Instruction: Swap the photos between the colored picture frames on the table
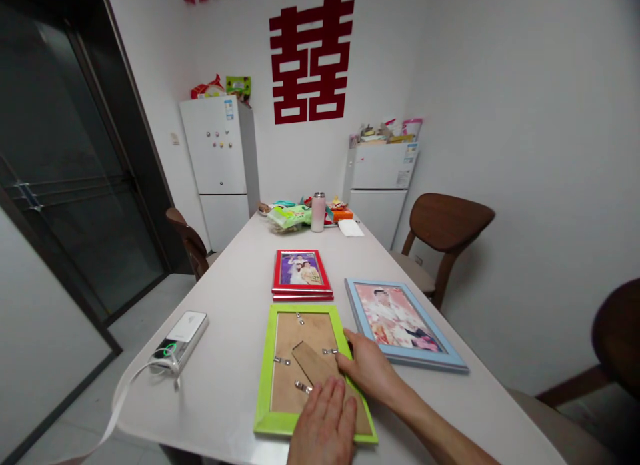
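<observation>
A lime-green picture frame (266, 385) lies face down on the table, its brown backboard (287, 328) showing with a fold-out stand (313, 362) and several metal turn clips. My left hand (325, 418) rests flat on the lower part of the backboard, fingers stretched out beside the bottom clip (303, 386). At the frame's right edge, my right hand (370, 368) is closed around the green border, with its thumb on top near the right-hand clip (330, 351). Some of its fingers are hidden.
Red picture frames (303, 292) are stacked just beyond; light-blue frames (420, 355) lie to the right. A power bank (183, 335) with a white cable sits at left. A pink bottle (318, 212) and snack packs (290, 216) stand at the far end. Chairs (447, 222) flank the table (225, 385).
</observation>
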